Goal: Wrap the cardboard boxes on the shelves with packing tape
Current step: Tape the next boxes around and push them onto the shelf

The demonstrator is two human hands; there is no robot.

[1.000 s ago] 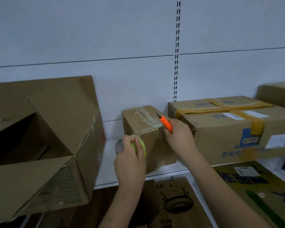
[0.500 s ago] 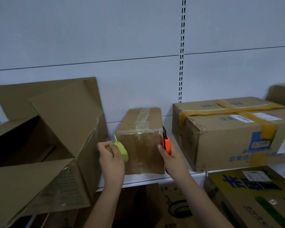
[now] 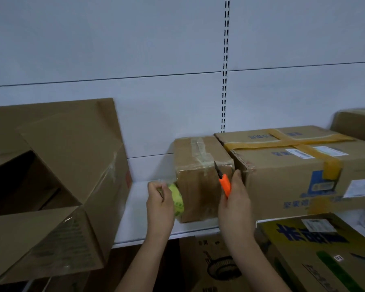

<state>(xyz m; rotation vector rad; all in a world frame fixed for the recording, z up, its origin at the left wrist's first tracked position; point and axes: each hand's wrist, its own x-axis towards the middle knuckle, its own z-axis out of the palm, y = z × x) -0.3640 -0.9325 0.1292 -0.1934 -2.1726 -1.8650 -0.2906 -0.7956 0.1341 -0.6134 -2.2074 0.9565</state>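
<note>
The small cardboard box (image 3: 200, 182) sits on the white shelf (image 3: 135, 209), touching the big taped box (image 3: 299, 169) on its right. My left hand (image 3: 159, 204) curls round the green-cored tape roll (image 3: 177, 200) at the small box's left side. My right hand (image 3: 235, 202) grips the orange utility knife (image 3: 224, 183), blade up against the box's front. An open box (image 3: 57, 182) stands well to the left.

pale panelled wall (image 3: 135, 49), slotted upright (image 3: 226, 60)

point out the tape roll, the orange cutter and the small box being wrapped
tape roll (image 3: 176, 200), head view, green side face
orange cutter (image 3: 225, 183), head view, orange handle
small box (image 3: 198, 194), head view, front face
</note>
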